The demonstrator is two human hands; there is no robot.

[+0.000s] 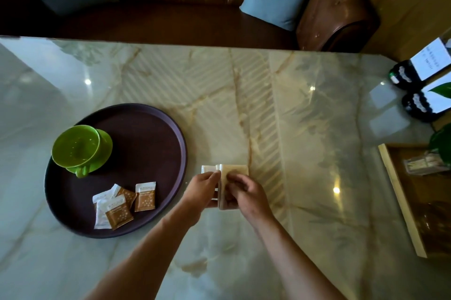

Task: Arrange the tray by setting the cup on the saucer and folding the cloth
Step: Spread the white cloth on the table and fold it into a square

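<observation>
Folded cream cloth (231, 172) lies on the marble table (305, 128) just right of the round tray (146, 126), long axis running near-far. Left hand (203, 187) pinches its left flap; right hand (244, 193) presses w/ fingers closed on the cloth's near part. Green cup (75, 145) sits on saucer (103, 153), handle toward the person.

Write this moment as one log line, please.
cup on saucer, in tray | both hands, left hand, right hand, folding cloth on table

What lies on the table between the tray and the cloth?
Nothing. In the head view, only bare marble table separates the tray from the cloth, which both hands hold just right of the tray's rim.
</observation>
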